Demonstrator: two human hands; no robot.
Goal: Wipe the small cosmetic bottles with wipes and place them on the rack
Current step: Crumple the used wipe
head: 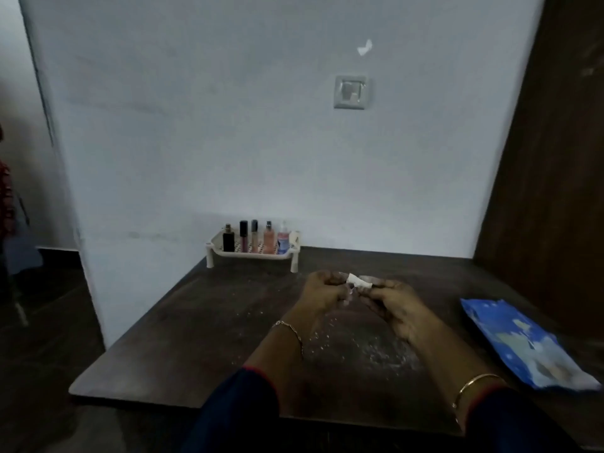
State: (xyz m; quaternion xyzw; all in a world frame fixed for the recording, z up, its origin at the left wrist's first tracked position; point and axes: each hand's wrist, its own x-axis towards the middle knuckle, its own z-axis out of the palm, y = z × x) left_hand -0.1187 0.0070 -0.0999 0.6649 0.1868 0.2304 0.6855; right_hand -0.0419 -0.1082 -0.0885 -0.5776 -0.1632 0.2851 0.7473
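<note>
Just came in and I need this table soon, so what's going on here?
A person at the dark table grips a small white wipe between the left hand and right hand; whether a bottle is wrapped inside is too hidden to tell. Five cosmetic bottles already stand upright on the white rack at the far edge by the wall. A blue wipes pack lies on the table to the person's right, and white crumbs are scattered near the hands.

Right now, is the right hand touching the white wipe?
Touching. The head view shows the right hand pinching one end of the wipe above the table, with no gap between the fingers and the wipe.
</note>
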